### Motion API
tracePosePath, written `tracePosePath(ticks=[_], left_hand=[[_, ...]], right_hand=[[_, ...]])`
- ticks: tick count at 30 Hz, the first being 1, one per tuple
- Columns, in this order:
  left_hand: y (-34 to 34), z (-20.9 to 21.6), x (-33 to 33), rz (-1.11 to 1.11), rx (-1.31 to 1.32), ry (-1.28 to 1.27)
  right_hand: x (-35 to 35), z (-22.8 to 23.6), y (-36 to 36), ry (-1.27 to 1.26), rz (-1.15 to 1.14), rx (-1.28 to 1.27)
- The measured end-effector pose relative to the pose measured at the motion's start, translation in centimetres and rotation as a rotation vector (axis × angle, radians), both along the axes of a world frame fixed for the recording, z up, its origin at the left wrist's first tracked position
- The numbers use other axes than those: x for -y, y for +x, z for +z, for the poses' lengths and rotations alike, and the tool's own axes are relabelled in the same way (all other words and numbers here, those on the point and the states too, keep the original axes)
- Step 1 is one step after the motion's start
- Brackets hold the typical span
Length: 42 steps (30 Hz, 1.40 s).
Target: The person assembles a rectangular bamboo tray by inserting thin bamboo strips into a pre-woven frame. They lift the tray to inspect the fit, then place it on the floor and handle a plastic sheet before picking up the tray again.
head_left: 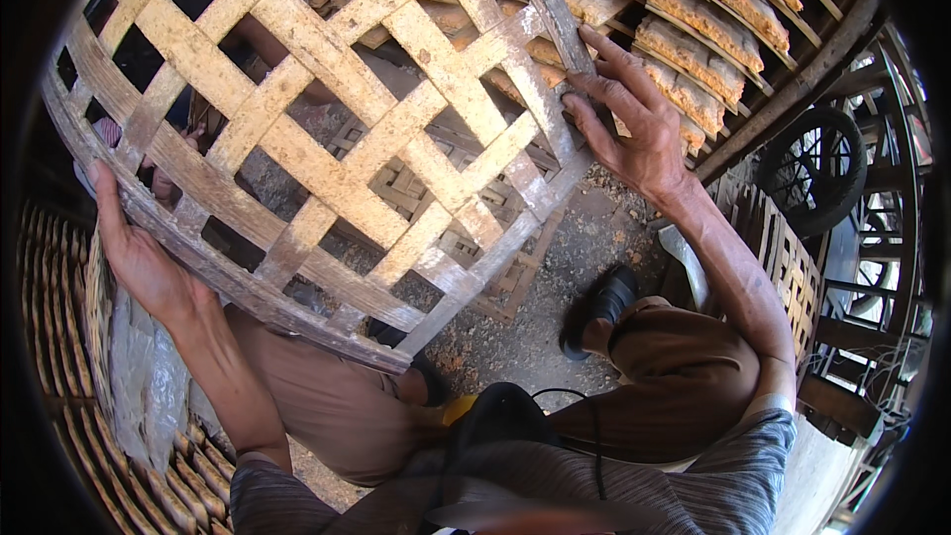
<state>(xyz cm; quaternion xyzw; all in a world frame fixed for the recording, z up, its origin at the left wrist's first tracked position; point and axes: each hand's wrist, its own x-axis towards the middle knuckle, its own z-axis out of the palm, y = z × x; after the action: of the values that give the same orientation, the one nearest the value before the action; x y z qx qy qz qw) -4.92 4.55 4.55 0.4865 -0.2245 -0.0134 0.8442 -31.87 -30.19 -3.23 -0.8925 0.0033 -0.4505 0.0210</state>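
One woven panel (307,154), broad and lattice-worked, held aloft and tilted above the person's lap and the littered ground (540,337), filling the upper left of the view. Two bare hands on it: left hand (154,267) clasping the near left rim, thumb laid up along the edge, its other fingers mostly hidden; right hand (634,129) pinching the right-hand rail between thumb and fingers, the fingers slightly fanned. Grip at opposite sides, presumably to share the weight of so wide a piece and keep it from twisting. Condition of panel: flat, pale tan strips crossing diagonally, large open gaps between; surface speckled brown; rim and corner strips greyed, with whitish smears; no slabs on its upper face. Adjacent stock: stacked orange-brown slabs (703,40) at upper right, tiered on slats, probably so air passes between; one clear plastic sheet (149,386) by the left forearm; one smaller lattice (788,263) standing at right, near a black spoked wheel (817,173).
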Motion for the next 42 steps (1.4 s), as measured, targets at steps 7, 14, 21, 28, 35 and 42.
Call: tracePosePath(ticks=[7, 14, 21, 28, 35, 42], left_hand=[[-1.2, 0.2, 1.6, 0.041, -0.004, -0.013], [-0.4, 0.1, 0.8, -0.033, 0.022, 0.017], [0.6, -0.2, 0.3, -0.112, -0.048, 0.015], [1.2, -0.4, 0.0, 0.012, -0.098, 0.037], [2.3, -0.9, -1.2, -0.134, -0.101, -0.010], [1.3, -0.5, -0.5, -0.111, -0.059, -0.052]], right_hand=[[-0.4, -0.1, 0.3, 0.366, 0.069, -0.022], [0.5, 0.1, -0.3, 0.474, 0.124, -0.133], [-0.3, 0.4, -0.1, 0.760, 0.150, 0.010], [0.0, 0.7, -1.7, 0.104, -0.004, -0.093], [-0.6, 0.5, -2.2, 0.134, -0.031, -0.096], [-0.4, -0.8, -3.5, 0.105, -0.081, -0.133]])
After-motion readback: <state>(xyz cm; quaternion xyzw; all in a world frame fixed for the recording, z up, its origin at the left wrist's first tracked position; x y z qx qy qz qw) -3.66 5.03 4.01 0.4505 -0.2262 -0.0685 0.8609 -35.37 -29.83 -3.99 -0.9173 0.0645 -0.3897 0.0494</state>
